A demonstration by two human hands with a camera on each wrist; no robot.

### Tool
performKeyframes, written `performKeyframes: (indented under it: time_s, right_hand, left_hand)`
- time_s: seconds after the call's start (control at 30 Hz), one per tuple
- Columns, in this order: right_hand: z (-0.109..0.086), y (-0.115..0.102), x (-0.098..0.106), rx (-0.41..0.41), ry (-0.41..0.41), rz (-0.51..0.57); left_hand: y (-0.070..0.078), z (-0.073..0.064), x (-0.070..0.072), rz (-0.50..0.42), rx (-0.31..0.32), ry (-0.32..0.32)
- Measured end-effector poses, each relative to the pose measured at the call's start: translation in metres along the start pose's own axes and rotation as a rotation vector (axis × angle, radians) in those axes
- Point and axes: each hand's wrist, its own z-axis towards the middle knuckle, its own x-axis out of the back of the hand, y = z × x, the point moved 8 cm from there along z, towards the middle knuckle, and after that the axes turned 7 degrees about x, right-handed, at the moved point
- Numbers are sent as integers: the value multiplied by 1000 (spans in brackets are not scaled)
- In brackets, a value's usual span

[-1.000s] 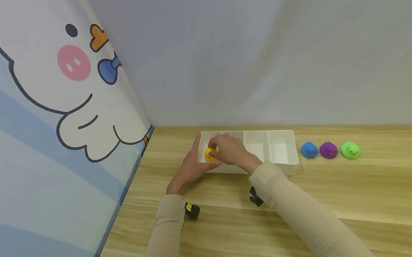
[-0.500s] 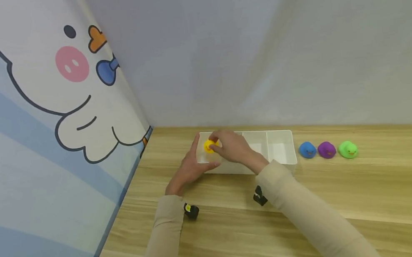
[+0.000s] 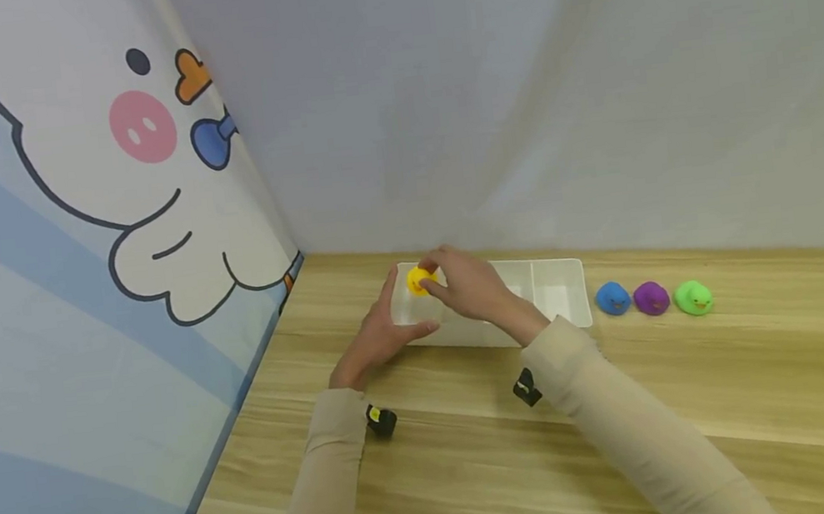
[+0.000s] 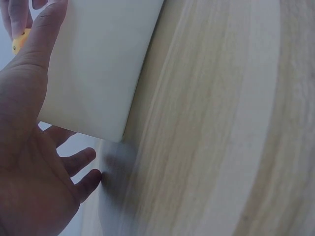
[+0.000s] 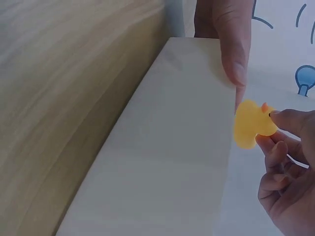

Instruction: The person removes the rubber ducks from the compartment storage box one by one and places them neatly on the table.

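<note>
My right hand (image 3: 469, 284) pinches a small yellow toy duck (image 3: 420, 281) between thumb and fingers, over the left end compartment of a white divided box (image 3: 565, 320). In the right wrist view the duck (image 5: 250, 125) shows above the box's rim, its orange beak by my thumb. My left hand (image 3: 380, 331) lies around the box's left end, fingers spread, thumb along the near rim and index finger along the left end. In the left wrist view several fingers of the left hand (image 4: 39, 162) extend past the box's end wall (image 4: 93, 73).
Right of the box a blue duck (image 3: 613, 299), a purple duck (image 3: 652, 298) and a green duck (image 3: 694, 298) stand in a row on the wooden table (image 3: 450, 471). A pale curtain (image 3: 443, 120) hangs behind, and a cartoon-printed sheet (image 3: 66, 268) borders the left.
My right hand has lifted the yellow duck up and away from the near side of the left compartment, toward its far side. The left hand has stayed at the box's end.
</note>
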Motion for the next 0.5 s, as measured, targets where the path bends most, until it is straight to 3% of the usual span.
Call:
performKeyframes:
  time_s: [0.5]
  right_hand:
    - [-26,0,20,44,19,-79]
  left_hand:
    - [0,-2,0,9,20,7]
